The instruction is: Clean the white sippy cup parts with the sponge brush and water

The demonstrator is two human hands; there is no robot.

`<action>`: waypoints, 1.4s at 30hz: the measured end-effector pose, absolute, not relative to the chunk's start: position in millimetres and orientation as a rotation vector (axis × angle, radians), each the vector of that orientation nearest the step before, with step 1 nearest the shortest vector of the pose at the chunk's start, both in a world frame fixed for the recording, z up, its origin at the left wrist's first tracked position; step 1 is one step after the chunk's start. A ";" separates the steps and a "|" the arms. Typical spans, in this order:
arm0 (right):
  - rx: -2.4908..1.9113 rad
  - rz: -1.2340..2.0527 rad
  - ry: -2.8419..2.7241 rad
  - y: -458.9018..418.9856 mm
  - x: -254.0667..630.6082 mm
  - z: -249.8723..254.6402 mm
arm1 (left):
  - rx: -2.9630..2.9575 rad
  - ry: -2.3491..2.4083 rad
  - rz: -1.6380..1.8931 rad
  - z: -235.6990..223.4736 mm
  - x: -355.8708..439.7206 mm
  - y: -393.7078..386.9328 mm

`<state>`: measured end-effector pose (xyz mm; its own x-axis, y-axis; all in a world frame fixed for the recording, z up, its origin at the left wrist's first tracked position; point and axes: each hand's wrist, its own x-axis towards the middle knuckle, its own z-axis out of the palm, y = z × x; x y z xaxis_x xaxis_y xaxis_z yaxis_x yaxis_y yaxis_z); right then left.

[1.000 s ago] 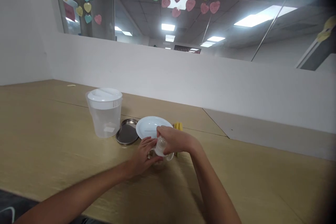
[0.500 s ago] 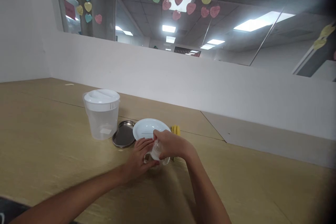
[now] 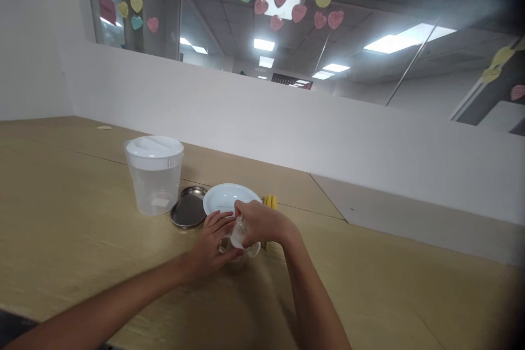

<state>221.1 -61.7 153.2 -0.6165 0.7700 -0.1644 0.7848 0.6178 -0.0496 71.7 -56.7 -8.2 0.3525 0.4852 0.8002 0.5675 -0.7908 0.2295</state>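
Both hands are on a small translucent bottle (image 3: 238,234) with a whitish collar and loop handles at its sides, like a baby bottle. My left hand (image 3: 214,241) wraps around its left side, thumb low and fingers toward the back. From above, my right hand (image 3: 262,222) grips the bottle's clear top, fingers curled down over it. Much of the bottle is hidden by the hands. Just behind them lies a white oval dish (image 3: 229,195), its front edge partly covered by my fingers.
A lidded translucent pitcher (image 3: 155,178) stands at the left, with a round metal tray (image 3: 189,209) beside it. A yellow object (image 3: 270,201) shows behind my right hand. A white wall and a window with heart-shaped notes rise behind the wooden table (image 3: 123,246).
The whole view has shifted slightly, so the table things and hands sit a little further left. Both hands keep hold of the bottle in nearly the same pose.
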 end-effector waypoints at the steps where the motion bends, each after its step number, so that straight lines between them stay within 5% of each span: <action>1: 1.315 -0.174 2.708 -62.0 221.0 153.3 | -2.510 -0.976 -1.435 -8.3 71.7 -56.7; 29: 1.369 -0.128 2.652 -62.7 218.4 150.4 | -2.616 -1.092 -1.459 -3.9 71.4 -61.1; 42: 1.624 -0.505 2.754 -82.8 256.7 175.3 | -2.658 -1.148 -1.405 -5.5 72.0 -59.8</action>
